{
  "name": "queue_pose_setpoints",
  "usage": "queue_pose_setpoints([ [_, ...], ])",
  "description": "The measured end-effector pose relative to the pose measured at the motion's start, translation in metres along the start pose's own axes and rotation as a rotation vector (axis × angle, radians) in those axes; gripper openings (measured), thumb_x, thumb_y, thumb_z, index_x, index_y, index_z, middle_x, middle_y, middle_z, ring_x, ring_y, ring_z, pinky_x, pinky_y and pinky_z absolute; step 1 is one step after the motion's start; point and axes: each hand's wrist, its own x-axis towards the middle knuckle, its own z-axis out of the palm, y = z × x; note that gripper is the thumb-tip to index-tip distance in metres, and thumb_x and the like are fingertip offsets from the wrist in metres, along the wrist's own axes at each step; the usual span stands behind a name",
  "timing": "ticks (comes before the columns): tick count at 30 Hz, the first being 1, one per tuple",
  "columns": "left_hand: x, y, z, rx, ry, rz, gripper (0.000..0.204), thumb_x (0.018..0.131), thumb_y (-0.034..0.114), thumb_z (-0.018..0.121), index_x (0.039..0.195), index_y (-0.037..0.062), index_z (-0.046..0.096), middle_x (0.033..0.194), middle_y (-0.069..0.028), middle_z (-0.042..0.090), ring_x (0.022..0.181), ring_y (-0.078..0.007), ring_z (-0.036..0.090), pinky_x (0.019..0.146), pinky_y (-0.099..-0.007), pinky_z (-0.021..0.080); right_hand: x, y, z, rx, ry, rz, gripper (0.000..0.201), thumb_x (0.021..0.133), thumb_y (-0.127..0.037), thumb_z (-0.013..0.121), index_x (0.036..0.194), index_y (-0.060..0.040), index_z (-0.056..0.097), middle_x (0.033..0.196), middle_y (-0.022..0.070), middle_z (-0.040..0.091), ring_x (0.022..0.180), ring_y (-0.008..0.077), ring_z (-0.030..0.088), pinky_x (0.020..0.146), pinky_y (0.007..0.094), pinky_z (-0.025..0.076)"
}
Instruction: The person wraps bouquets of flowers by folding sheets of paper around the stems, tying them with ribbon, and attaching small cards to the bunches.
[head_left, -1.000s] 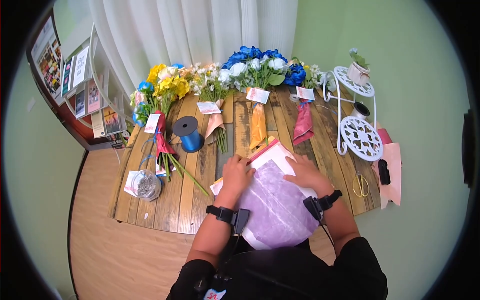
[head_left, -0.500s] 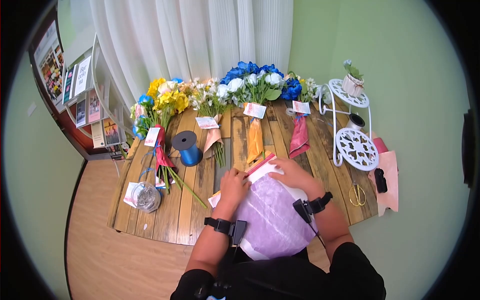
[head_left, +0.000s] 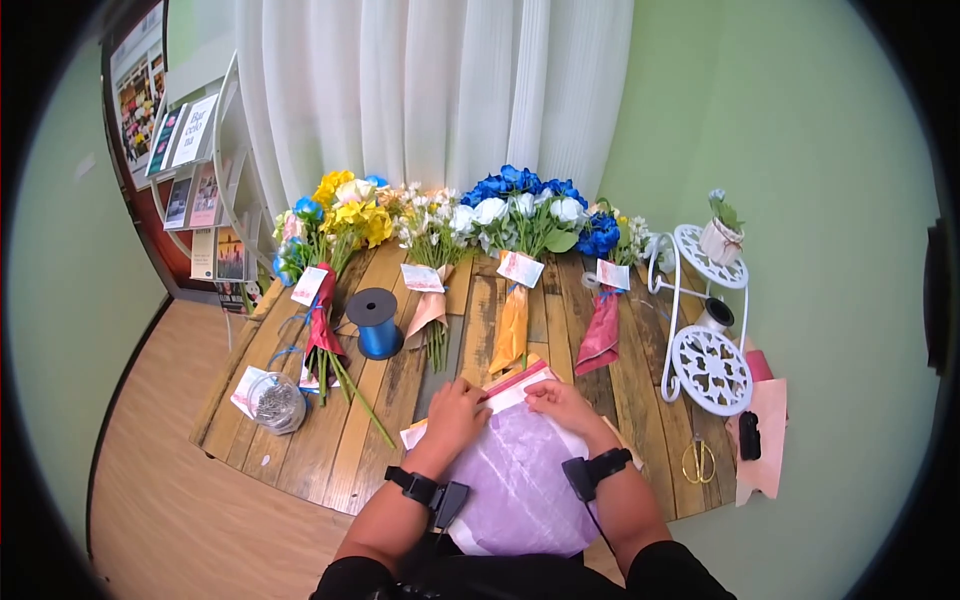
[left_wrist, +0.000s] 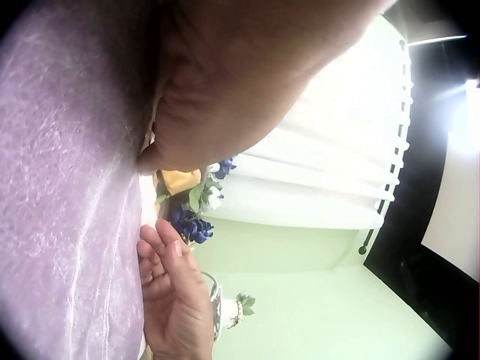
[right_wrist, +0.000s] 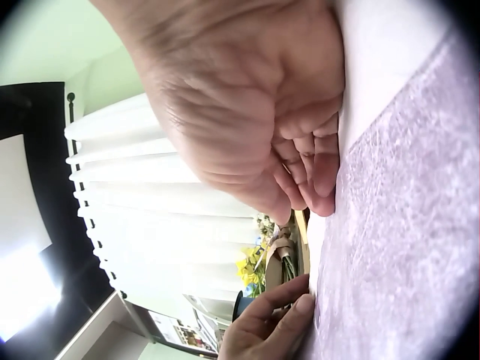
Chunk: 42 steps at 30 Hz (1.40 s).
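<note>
A sheet of crinkled purple wrapping paper (head_left: pixel 525 475) lies over white paper (head_left: pixel 507 398) at the table's near edge. A red strip (head_left: pixel 520 378) and a yellow edge show along its far side. My left hand (head_left: pixel 455 412) rests on the stack's upper left, fingertips by the red strip. In the left wrist view, its thumb tip touches the paper. My right hand (head_left: pixel 563 404) is at the upper right. Its loosely bent fingers (right_wrist: pixel 324 176) touch the white border, as the right wrist view shows, and nothing is pinched there.
Wrapped bouquets (head_left: pixel 515 325) with paper tags line the table's far side. A blue ribbon spool (head_left: pixel 376 330) and a jar of pins (head_left: pixel 277 403) stand left. To the right are a white metal stand (head_left: pixel 712 370), gold scissors (head_left: pixel 699 460), pink paper (head_left: pixel 765 450) and a black object (head_left: pixel 749 436).
My right hand has drawn inward from the paper's right side toward the red strip, its fingers bending from spread. The left hand stays near the upper left edge. The head view has tilted up.
</note>
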Motion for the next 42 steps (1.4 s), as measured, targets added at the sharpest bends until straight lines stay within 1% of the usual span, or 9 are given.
queue_pose_setpoints([
  [2, 0.0001, -0.0008, -0.0006, -0.001, -0.008, 0.02, 0.024, 0.07, 0.021, 0.068, 0.09, 0.0085, 0.065, 0.089, -0.0109, 0.054, 0.087, -0.0298, 0.052, 0.077, -0.0391, 0.042, 0.0001, 0.0, -0.0001, -0.044, 0.008, 0.003, 0.026, 0.084, -0.01, 0.061, 0.106, 0.0038, 0.056, 0.087, 0.0037, 0.061, 0.076, 0.0098, 0.058, 0.069, 0.0216, 0.047],
  [8, -0.0018, -0.0009, -0.0022, -0.032, 0.011, 0.036, 0.024, 0.071, 0.021, 0.068, 0.091, 0.0083, 0.064, 0.091, -0.0106, 0.055, 0.088, -0.0299, 0.051, 0.077, -0.0391, 0.042, -0.0004, -0.0018, 0.0012, -0.009, 0.012, -0.009, 0.024, 0.084, -0.009, 0.06, 0.105, 0.0038, 0.057, 0.086, 0.0034, 0.061, 0.074, 0.0093, 0.058, 0.068, 0.021, 0.047],
  [17, -0.0019, -0.0017, -0.0025, -0.044, 0.007, 0.026, 0.023, 0.071, 0.02, 0.068, 0.09, 0.0076, 0.065, 0.09, -0.0105, 0.055, 0.088, -0.03, 0.052, 0.077, -0.039, 0.042, -0.0006, -0.0015, 0.0004, -0.061, 0.022, -0.033, 0.024, 0.084, -0.009, 0.06, 0.105, 0.0038, 0.057, 0.086, 0.0041, 0.061, 0.076, 0.0097, 0.059, 0.069, 0.0214, 0.047],
  [19, -0.0016, -0.0021, -0.0023, -0.046, 0.011, 0.029, 0.024, 0.071, 0.02, 0.069, 0.09, 0.0075, 0.065, 0.09, -0.0106, 0.055, 0.088, -0.03, 0.052, 0.076, -0.0389, 0.043, -0.0007, -0.0024, 0.0009, -0.035, 0.031, 0.002, 0.025, 0.084, -0.009, 0.06, 0.105, 0.0037, 0.057, 0.086, 0.004, 0.061, 0.076, 0.0097, 0.059, 0.069, 0.0212, 0.047],
  [23, -0.0021, -0.0018, -0.0023, -0.042, 0.02, 0.038, 0.024, 0.07, 0.02, 0.069, 0.09, 0.0073, 0.065, 0.09, -0.0111, 0.055, 0.087, -0.0302, 0.052, 0.076, -0.0387, 0.043, -0.0011, -0.0035, 0.0014, -0.018, 0.033, 0.013, 0.025, 0.085, -0.01, 0.06, 0.105, 0.0038, 0.057, 0.086, 0.0039, 0.061, 0.076, 0.0095, 0.059, 0.069, 0.0211, 0.047],
  [31, -0.0014, -0.0021, -0.0015, -0.059, 0.005, 0.027, 0.024, 0.071, 0.02, 0.069, 0.09, 0.0068, 0.064, 0.092, -0.011, 0.056, 0.087, -0.0309, 0.052, 0.078, -0.039, 0.043, -0.0009, -0.0011, -0.0002, -0.03, 0.013, -0.021, 0.026, 0.085, -0.01, 0.059, 0.106, 0.0042, 0.056, 0.088, 0.0039, 0.061, 0.076, 0.0092, 0.058, 0.07, 0.0212, 0.048],
  [42, -0.0014, -0.0013, -0.0028, -0.043, -0.017, 0.005, 0.025, 0.071, 0.021, 0.069, 0.091, 0.0075, 0.064, 0.091, -0.0106, 0.055, 0.088, -0.0298, 0.052, 0.078, -0.0392, 0.043, -0.0011, -0.0021, -0.0001, -0.001, 0.007, -0.009, 0.025, 0.085, -0.01, 0.059, 0.106, 0.0038, 0.056, 0.088, 0.0037, 0.061, 0.076, 0.0096, 0.058, 0.07, 0.0212, 0.048],
])
